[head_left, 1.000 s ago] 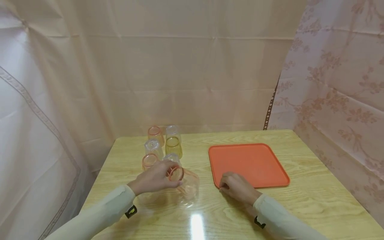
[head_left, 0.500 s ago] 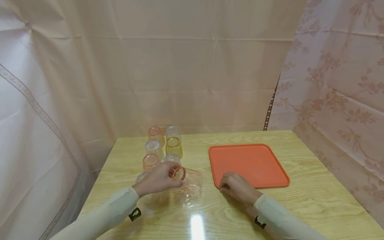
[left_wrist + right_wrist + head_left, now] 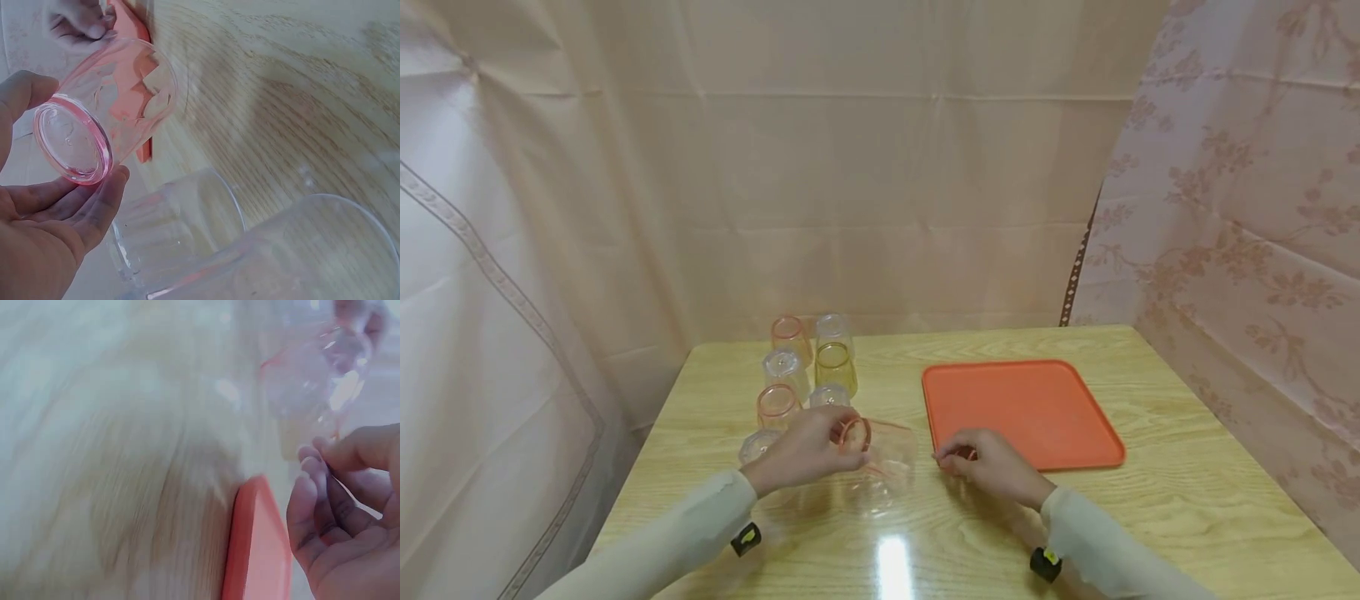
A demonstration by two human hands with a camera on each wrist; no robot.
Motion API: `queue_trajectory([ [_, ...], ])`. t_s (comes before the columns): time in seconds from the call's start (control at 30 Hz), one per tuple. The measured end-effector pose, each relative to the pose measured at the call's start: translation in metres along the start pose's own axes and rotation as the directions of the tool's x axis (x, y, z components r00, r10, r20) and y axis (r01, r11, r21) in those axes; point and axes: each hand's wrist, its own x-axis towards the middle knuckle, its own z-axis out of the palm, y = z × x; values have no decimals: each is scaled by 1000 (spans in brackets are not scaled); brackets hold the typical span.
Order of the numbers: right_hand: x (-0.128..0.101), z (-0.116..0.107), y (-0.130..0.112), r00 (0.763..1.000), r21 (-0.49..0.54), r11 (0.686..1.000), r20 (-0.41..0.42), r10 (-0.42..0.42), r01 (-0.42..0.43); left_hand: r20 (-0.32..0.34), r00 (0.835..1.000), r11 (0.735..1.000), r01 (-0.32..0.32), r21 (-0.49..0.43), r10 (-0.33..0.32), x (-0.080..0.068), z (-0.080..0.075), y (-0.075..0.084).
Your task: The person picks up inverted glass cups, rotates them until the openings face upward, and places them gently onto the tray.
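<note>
My left hand point(image 3: 808, 450) grips a pinkish clear tumbler point(image 3: 891, 454) around its base, between thumb and fingers. The tumbler lies tilted on its side in the air, its mouth toward the right; in the left wrist view its thick pink base point(image 3: 75, 140) faces the palm. My right hand point(image 3: 992, 467) hovers by the near left corner of the orange-red tray point(image 3: 1022, 417), a short way from the tumbler's mouth. Its fingers point(image 3: 303, 500) are loosely curled with the thumb near their tips, and nothing shows between them.
Upside-down tumblers stand in two rows at the left: pink ones point(image 3: 778, 404), clear ones point(image 3: 784, 371) and a yellow one point(image 3: 835, 375). A clear tumbler point(image 3: 757, 446) sits just behind my left wrist. Cloth point(image 3: 887, 208) hangs behind the wooden table point(image 3: 1150, 417).
My left hand has carried the pink tumbler slightly to the right, uncovering a clear tumbler behind the wrist. My right hand has shifted a little left, its fingers loosening.
</note>
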Motion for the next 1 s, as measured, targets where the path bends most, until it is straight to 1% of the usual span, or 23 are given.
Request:
queue_trajectory([
  [0.03,0,0,-2,999,75,997,10,32,-33,-3,1000,1000,2,-1,-2,0,1,0],
  [0.1,0,-1,-7,996,212,973,26,89,-92,-11,1000,1000,7,-2,-7,-1,2,0],
  [0.13,0,-1,-9,994,261,959,29,105,-109,-14,1000,1000,8,-6,-8,-1,3,0],
  [0.2,0,-1,-14,991,322,937,28,130,-132,-21,1000,1000,6,-16,-6,-1,4,0],
  [0.37,0,0,-21,984,366,915,6,180,-170,-40,999,995,18,-96,-22,-1,4,3],
  [0.47,-1,3,-20,978,404,893,23,205,-197,-49,998,990,28,-139,-35,0,6,4],
  [0.63,-2,5,-18,974,486,846,71,214,-221,-53,998,985,33,-169,-42,-1,10,3],
  [0.7,-1,6,-18,974,507,833,74,212,-220,-56,997,983,37,-181,-48,-2,11,3],
  [0.87,1,7,-19,972,530,817,66,227,-227,-56,996,974,62,-217,-76,-3,12,4],
  [0.93,2,7,-20,970,537,811,60,236,-231,-53,996,971,59,-230,-73,-3,13,4],
  [1.0,2,7,-21,967,558,796,52,249,-235,-50,996,970,57,-237,-70,-3,14,4],
])
